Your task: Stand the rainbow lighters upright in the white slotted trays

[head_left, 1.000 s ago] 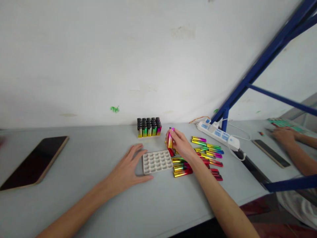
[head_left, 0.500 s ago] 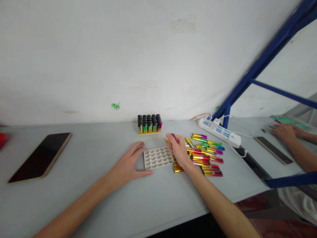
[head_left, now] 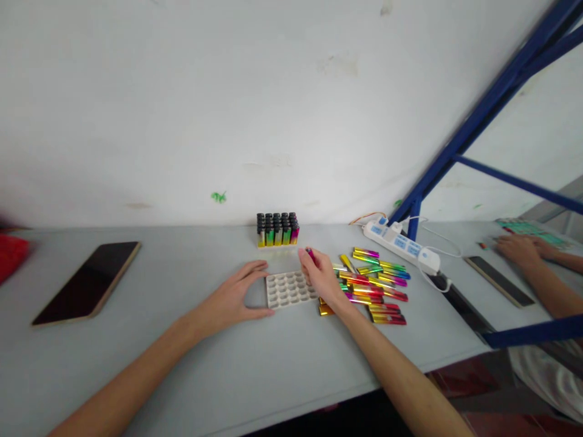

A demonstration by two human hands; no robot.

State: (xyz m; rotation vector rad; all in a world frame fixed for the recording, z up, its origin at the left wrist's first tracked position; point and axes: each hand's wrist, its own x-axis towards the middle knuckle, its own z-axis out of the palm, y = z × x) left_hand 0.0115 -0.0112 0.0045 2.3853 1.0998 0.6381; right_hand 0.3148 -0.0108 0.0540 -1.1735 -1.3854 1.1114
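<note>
A white tray [head_left: 288, 290] with rows of small round-edged cells lies on the grey table. My left hand [head_left: 234, 297] is at the tray's left edge, thumb and fingers spread apart, holding nothing. Over the tray's right end, my right hand [head_left: 321, 276] is closed on a purple-red lighter [head_left: 311, 255], whose upper end shows between the fingers. Loose shiny lighters [head_left: 367, 290] in yellow, red, green and purple lie in a pile right of that hand. Behind the tray, a block of upright lighters [head_left: 277, 230] with black tops stands in a similar holder near the wall.
A dark phone-like slab [head_left: 88, 282] lies at the left, with a red object [head_left: 11, 255] beyond it. A white power strip [head_left: 403, 246] and a blue metal frame [head_left: 449, 155] stand at the right. Past the frame, another person's hands [head_left: 523, 249] are near a second dark slab [head_left: 498, 281].
My right hand has moved slightly left and lower over the tray with the lighter in it. The view has shifted a little; my left hand stays spread by the tray.
</note>
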